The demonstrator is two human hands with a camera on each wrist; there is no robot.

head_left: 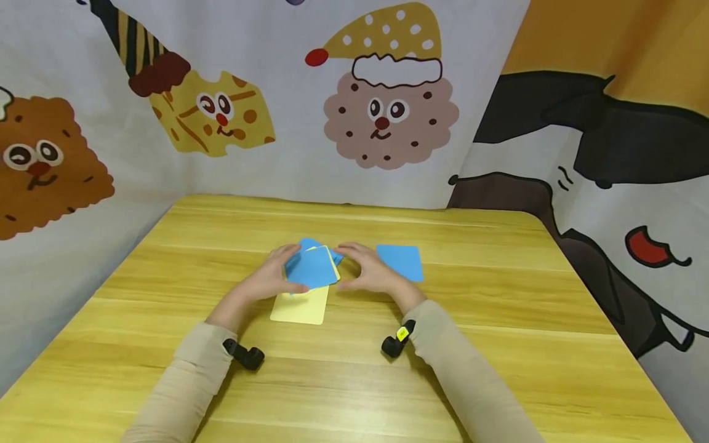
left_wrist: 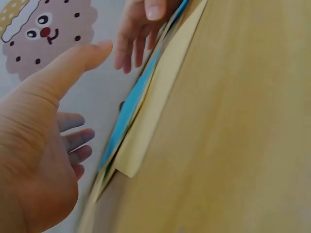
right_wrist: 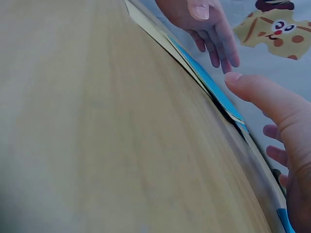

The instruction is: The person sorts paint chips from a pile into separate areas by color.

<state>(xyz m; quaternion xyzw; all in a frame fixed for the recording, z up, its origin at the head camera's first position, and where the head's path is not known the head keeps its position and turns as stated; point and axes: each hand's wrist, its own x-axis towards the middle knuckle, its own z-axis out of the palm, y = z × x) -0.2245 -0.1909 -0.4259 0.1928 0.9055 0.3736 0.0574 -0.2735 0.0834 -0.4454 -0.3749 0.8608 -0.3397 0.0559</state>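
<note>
A loose pile of square cards, blue on top [head_left: 311, 268], lies on the wooden table between both hands. Yellow edges show under the top card, and a yellow card [head_left: 301, 306] sticks out at the near side. At the pile's left is my left hand [head_left: 271, 274], thumb and fingers spread apart, overlapping the pile's edge in the head view. My right hand [head_left: 368, 271] curves around the right side with a gap between its thumb and fingers. In the left wrist view the left hand [left_wrist: 48, 121] holds nothing; the right wrist view shows the right hand [right_wrist: 286, 126] likewise unfilled.
A single blue card [head_left: 401, 263] lies flat just right of my right hand. The wooden table [head_left: 354, 381] extends toward me, and a cartoon-printed cloth [head_left: 293, 166] hangs behind its far edge. Small black cameras [head_left: 246, 355] sit on both wrists.
</note>
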